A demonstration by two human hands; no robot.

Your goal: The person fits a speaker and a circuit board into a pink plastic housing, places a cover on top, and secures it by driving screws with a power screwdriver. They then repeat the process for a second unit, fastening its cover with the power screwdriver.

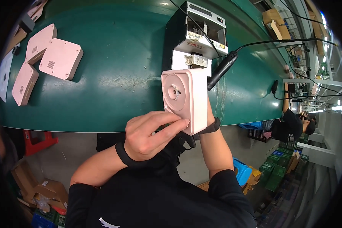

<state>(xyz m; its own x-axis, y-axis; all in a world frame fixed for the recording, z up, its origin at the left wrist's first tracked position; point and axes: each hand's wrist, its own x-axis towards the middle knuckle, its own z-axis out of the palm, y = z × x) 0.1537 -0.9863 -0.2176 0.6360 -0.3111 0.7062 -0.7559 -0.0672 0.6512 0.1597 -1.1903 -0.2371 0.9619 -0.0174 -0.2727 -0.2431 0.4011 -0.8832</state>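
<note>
A pale pink plastic housing [197, 98] is held up above the table's near edge, its face with a round recess and a central hole turned to the left. My left hand [150, 133] is closed, its fingers pressed on the lower part of that face. Near its fingertips shows a small pale sliver [167, 109], too small to name. My right hand [210, 114] grips the housing from behind; its fingers are hidden. Just beyond the housing stands a black and silver screw feeder [205, 43]. A black electric screwdriver [223, 70] with a cable is beside it, on the right.
Several similar pink housings [62, 59] lie at the far left of the green table [117, 49]. A red stool [40, 142] is on the floor at left, near cardboard boxes [51, 192]. Another person [290, 125] sits farther right along the table. Green crates [275, 176] stand behind.
</note>
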